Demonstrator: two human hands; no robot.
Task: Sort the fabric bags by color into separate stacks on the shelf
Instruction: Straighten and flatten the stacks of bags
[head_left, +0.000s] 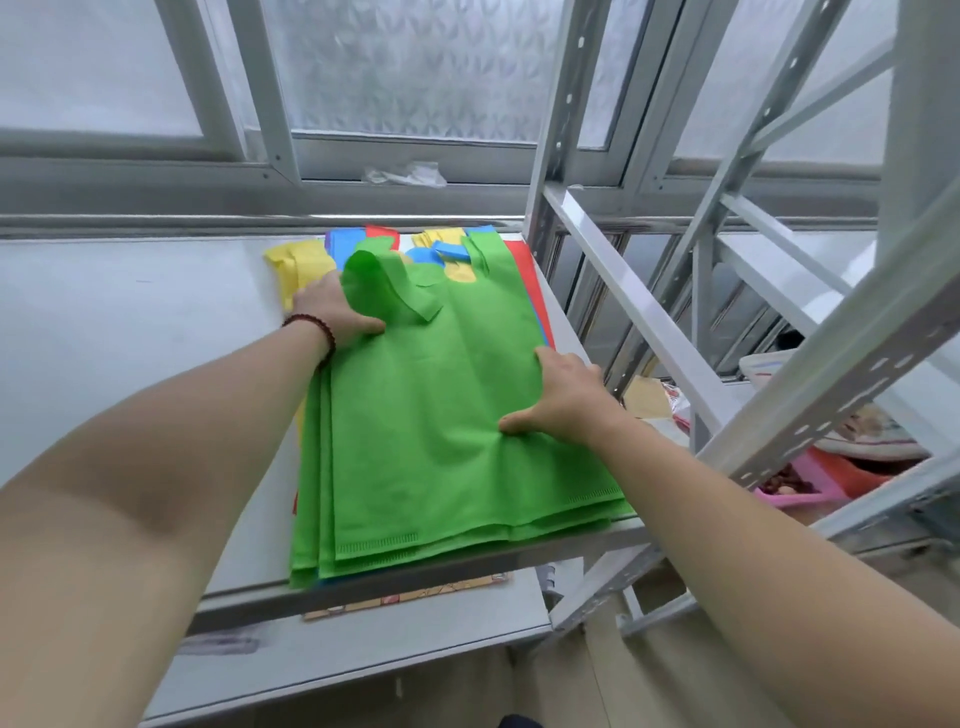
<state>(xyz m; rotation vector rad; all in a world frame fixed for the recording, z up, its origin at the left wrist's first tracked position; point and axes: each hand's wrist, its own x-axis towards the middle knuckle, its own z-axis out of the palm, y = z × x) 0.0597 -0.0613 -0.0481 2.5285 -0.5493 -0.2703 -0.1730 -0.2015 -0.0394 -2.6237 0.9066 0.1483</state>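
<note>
Green bags (441, 441) stacked at shelf (130, 322) right front corner; left hand (332, 312) and right hand (563, 397) pinch top bag's side edges.

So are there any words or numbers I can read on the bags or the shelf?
None can be read.
Green bags: plain, only stitched seams.
Yellow bag, blue bag and red bag: no print shows.
Patterned sheet under the shelf: drawings only, too blurred for letters.
</note>
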